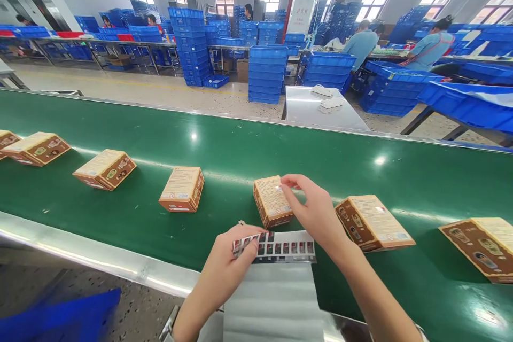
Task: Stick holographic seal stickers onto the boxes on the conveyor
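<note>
Conveyor belt (140, 133), green and edged in metal, crosses a workshop; at far left an end box (8, 141), only partly in view, sits close beside a second box (38, 148), both cream and brown; a third box (105, 169) lies apart from them, then a fourth box (182, 188), printed text facing up; behind it, across the aisle, rises a stack of blue crates (186, 45); at center the left hand (230, 256) grasps a sticker sheet (286, 248) by its left end, thumb on top, above the near side of the belt; a pale sheet (272, 299) with ripples hangs below it; just past the sticker sheet, on the belt, is the middle box (269, 200); the right hand (310, 203) reaches over from the right, thumb and fingers bent together at the upper right of its text face; whether they pinch anything cannot be told; beyond the belt a steel tabletop (298, 101) bears pale objects (331, 104); farther right, a box (372, 219) with a small sticker (380, 209) on its text face lies near the right forearm; behind it sits a person in a light blue shirt (360, 45); a last box (484, 246) meets the right edge.
</note>
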Tool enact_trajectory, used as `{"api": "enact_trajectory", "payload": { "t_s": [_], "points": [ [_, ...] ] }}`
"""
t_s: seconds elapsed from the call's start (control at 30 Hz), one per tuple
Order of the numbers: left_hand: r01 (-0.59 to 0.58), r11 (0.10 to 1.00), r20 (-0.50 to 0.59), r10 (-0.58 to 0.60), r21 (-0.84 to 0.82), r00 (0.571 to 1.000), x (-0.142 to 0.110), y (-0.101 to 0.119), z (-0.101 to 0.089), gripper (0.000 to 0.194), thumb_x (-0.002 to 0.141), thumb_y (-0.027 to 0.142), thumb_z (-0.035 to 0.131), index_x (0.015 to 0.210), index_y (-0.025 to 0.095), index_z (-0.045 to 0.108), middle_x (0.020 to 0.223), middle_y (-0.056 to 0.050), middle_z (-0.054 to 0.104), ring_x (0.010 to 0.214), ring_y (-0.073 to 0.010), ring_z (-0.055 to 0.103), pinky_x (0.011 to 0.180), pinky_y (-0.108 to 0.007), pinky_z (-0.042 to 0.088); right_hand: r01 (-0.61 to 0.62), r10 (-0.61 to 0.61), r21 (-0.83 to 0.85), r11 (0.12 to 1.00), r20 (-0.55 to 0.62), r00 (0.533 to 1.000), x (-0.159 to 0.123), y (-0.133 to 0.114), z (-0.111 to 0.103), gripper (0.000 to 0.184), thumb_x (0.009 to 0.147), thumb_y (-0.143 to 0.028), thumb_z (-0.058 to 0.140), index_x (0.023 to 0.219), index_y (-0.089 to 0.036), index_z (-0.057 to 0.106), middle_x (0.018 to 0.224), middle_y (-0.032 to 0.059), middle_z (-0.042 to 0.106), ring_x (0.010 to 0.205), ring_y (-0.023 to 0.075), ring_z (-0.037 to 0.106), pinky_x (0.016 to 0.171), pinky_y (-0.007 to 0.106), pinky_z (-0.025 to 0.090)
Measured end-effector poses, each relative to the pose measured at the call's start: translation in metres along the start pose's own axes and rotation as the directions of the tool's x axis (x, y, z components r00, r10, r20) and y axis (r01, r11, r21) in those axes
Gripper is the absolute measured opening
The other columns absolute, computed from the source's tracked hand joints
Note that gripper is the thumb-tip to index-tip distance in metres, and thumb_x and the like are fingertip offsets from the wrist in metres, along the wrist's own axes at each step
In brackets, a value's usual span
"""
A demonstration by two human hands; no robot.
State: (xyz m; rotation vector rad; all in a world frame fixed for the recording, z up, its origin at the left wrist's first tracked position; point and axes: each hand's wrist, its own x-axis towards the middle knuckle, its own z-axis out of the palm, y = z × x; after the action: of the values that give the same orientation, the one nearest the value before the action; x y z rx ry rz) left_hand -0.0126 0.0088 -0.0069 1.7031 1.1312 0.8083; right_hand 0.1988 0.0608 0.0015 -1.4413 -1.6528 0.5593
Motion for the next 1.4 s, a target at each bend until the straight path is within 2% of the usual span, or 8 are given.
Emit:
{"api": "enact_trajectory", "payload": {
  "t_s": [0.07, 0.17, 0.43, 0.53, 0.63, 0.8, 1.0, 1.4],
  "points": [
    [0.086, 0.996, 0.006, -0.085, -0.041, 0.996, -0.004, 0.001, -0.003, 0.035, 0.099, 0.036, 0.047, 0.099, 0.017, 0.077, 0.086, -0.006, 0.075, 0.077, -0.0200, 0.065, 0.071, -0.028, 0.051, 0.220, -0.218, -0.006, 0.975, 0.130, 0.967, -0.018, -0.013, -0.010, 0.014, 0.099, -0.028, 0.051, 0.103, -0.025, 0.064, 0.111, 0.0074, 0.070, 0.108, 0.0236, 0.063, 0.092, 0.040, 0.052],
    [0.155, 0.985, 0.012, -0.154, -0.078, 0.988, -0.008, 0.003, -0.005, 0.038, 0.099, 0.041, 0.048, 0.099, 0.015, 0.076, 0.079, -0.004, 0.070, 0.073, -0.0185, 0.061, 0.065, -0.025, 0.046, 0.455, -0.431, -0.045, 0.889, 0.253, 0.866, -0.038, -0.026, -0.016, 0.012, 0.099, -0.020, 0.053, 0.103, -0.024, 0.064, 0.117, 0.0095, 0.068, 0.114, 0.0254, 0.061, 0.097, 0.046, 0.052],
    [0.166, 0.979, -0.036, -0.171, -0.117, 0.985, -0.010, 0.004, -0.008, 0.038, 0.099, 0.043, 0.048, 0.095, 0.016, 0.075, 0.074, -0.003, 0.066, 0.070, -0.0176, 0.058, 0.063, -0.025, 0.045, 0.611, -0.585, -0.171, 0.773, 0.178, 0.791, -0.050, -0.033, -0.005, 0.015, 0.095, -0.007, 0.056, 0.098, -0.020, 0.063, 0.116, 0.0108, 0.070, 0.116, 0.0276, 0.060, 0.096, 0.047, 0.051],
    [0.066, 0.997, -0.208, -0.060, 0.027, 0.976, -0.010, 0.000, -0.022, 0.034, 0.097, 0.038, 0.051, 0.083, 0.018, 0.075, 0.081, -0.004, 0.069, 0.075, -0.0191, 0.060, 0.069, -0.028, 0.049, 0.444, -0.448, 0.062, 0.894, 0.137, 0.883, -0.047, -0.033, -0.001, 0.010, 0.095, -0.015, 0.058, 0.091, -0.023, 0.063, 0.114, 0.0073, 0.071, 0.112, 0.0247, 0.062, 0.094, 0.043, 0.052],
    [-0.067, 0.953, -0.365, 0.177, 0.294, 0.914, -0.011, -0.011, -0.045, 0.028, 0.095, 0.032, 0.053, 0.082, 0.022, 0.077, 0.121, -0.008, 0.069, 0.115, -0.0280, 0.055, 0.100, -0.042, 0.046, 0.022, -0.090, 0.339, 0.941, 0.188, 0.978, -0.031, -0.031, 0.009, 0.008, 0.096, -0.030, 0.058, 0.093, -0.025, 0.063, 0.114, 0.0063, 0.071, 0.104, 0.0225, 0.068, 0.089, 0.039, 0.055],
    [-0.017, 0.928, -0.329, 0.149, 0.371, 0.932, -0.012, -0.039, -0.070, 0.031, 0.098, 0.033, 0.050, 0.088, 0.023, 0.077, 0.155, -0.005, 0.047, 0.149, -0.0347, 0.027, 0.118, -0.061, 0.027, -0.325, 0.176, 0.552, 0.768, 0.305, 0.936, 0.014, -0.033, 0.045, 0.018, 0.095, -0.037, 0.056, 0.106, -0.024, 0.061, 0.115, 0.0074, 0.074, 0.110, 0.0214, 0.068, 0.099, 0.039, 0.049],
    [-0.046, 0.949, -0.279, 0.138, 0.313, 0.950, -0.016, -0.048, -0.055, 0.027, 0.099, 0.030, 0.050, 0.095, 0.025, 0.077, 0.150, -0.004, 0.054, 0.141, -0.0312, 0.039, 0.114, -0.058, 0.038, -0.392, 0.213, 0.566, 0.725, 0.358, 0.909, 0.039, -0.037, 0.087, 0.027, 0.089, -0.035, 0.060, 0.114, -0.023, 0.059, 0.109, 0.0061, 0.076, 0.107, 0.0215, 0.069, 0.100, 0.041, 0.046],
    [-0.033, 0.946, -0.165, 0.090, 0.322, 0.982, -0.013, -0.031, -0.031, 0.030, 0.098, 0.023, 0.048, 0.095, 0.025, 0.078, 0.152, -0.001, 0.052, 0.138, -0.0317, 0.034, 0.114, -0.061, 0.037, -0.423, 0.385, 0.581, 0.695, 0.197, 0.902, 0.029, -0.022, 0.105, 0.029, 0.075, -0.046, 0.066, 0.081, -0.018, 0.069, 0.111, 0.0106, 0.074, 0.094, 0.0239, 0.068, 0.076, 0.034, 0.053]
  ]
}}
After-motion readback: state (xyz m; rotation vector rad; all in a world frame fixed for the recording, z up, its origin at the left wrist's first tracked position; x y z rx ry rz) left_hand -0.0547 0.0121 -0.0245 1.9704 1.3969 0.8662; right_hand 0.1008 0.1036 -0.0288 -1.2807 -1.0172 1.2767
